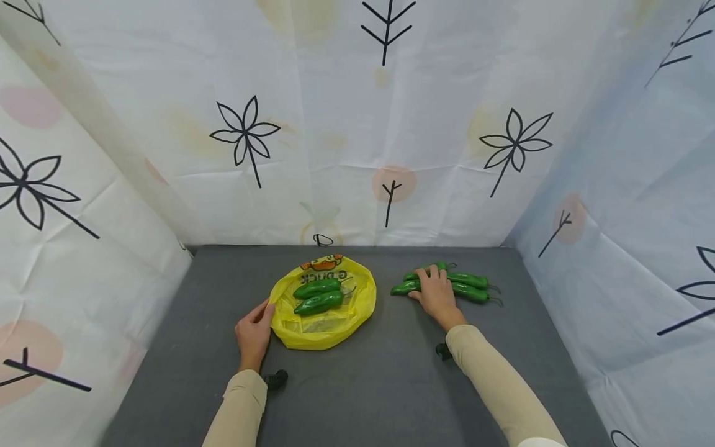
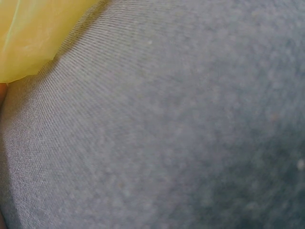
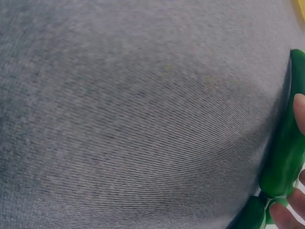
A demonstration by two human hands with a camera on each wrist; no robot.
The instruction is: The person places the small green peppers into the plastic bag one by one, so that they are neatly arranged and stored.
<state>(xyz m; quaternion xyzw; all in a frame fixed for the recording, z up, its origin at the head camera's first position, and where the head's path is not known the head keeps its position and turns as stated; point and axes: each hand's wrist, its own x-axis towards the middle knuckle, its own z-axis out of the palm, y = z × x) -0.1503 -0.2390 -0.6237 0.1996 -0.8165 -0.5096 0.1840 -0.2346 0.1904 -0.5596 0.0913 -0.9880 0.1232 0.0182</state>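
Observation:
On the dark table, left of the middle, a yellow plastic bag lies with its mouth spread wide. Two green chili peppers rest inside it, side by side. My left hand pinches the bag's left rim between thumb and fingers; the left wrist view catches just a corner of the yellow plastic. To the right, my right hand reaches over a group of several green chili peppers. Its thumb and fingers grip a green pepper at the group's left, partly hidden under the hand.
The grey cloth-covered table is bounded by white patterned curtains at the back and on both sides. Dark wrist cameras sit under the cuffs of the beige sleeves.

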